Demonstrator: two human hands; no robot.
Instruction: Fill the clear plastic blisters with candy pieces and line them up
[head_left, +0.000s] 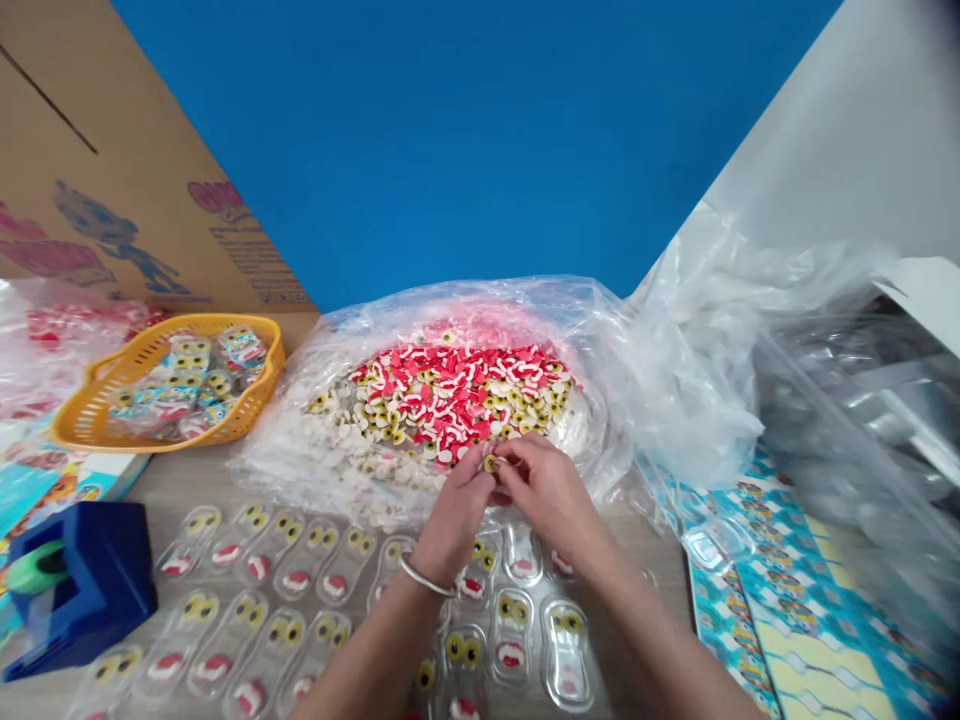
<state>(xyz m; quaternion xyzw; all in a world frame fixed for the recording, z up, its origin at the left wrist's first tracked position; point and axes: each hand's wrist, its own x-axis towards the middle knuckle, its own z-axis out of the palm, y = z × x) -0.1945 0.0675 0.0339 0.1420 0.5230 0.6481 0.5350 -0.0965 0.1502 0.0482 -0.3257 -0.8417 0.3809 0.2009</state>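
Observation:
My left hand, with a silver bangle on the wrist, and my right hand meet at the near edge of a clear plastic bag heaped with red-and-white mouth candies and yellow eye candies. Both hands pinch together on one small yellow eye candy between their fingertips. Below the hands lie rows of clear blister trays, most holding two eye candies and a red mouth candy. One tray under my right wrist shows eyes at its top.
An orange basket of packed candy stands at the left, with a cardboard box behind it. A blue block sits at the near left. Crumpled clear plastic and printed backing cards fill the right.

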